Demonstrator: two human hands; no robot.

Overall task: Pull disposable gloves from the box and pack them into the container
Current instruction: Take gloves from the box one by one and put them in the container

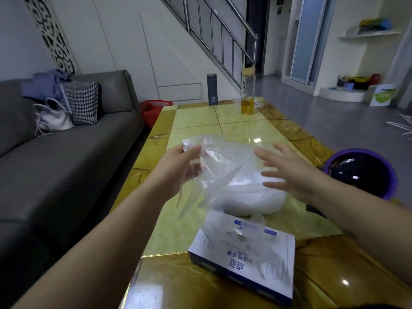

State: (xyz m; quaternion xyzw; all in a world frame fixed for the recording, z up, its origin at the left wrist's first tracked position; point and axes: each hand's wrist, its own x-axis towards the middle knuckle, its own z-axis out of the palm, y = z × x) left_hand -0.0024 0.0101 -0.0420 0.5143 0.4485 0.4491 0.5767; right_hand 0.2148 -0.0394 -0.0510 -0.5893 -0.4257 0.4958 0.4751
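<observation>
Along the left edge of the room: grey sofa, long, running beside the table.

Table: glossy yellow-green tiles, brown marbled border, stretching away from the camera. Stair railing climbs behind its far end.

Bin: purple rim, black liner, on the floor just off the table's right edge.

Box: blue and white, glove outlines printed on top, lying flat near the table's near edge, turned a little askew. A second glove pokes up crumpled from its far end.

Container: pale, rounded, on the table just behind the box. Seen partly through plastic film, so the outline is blurred and I cannot tell whether it is open.

Glove: clear thin plastic, held up in the air over the container and the box's far end, spread wide and hanging down with loose folds.

Left hand: thumb and fingers pinch the glove's upper left edge; some fingers show through the film.

Right hand: fingers straight and spread, palm turned to the glove's right side. Contact with the film cannot be made out.

Cushion, checked, leans on the sofa back; white handbag touches its left side.

Far end of the table: glass bottle with yellow liquid at the bottom, upright; dark flask upright to its left, apart from it.
</observation>
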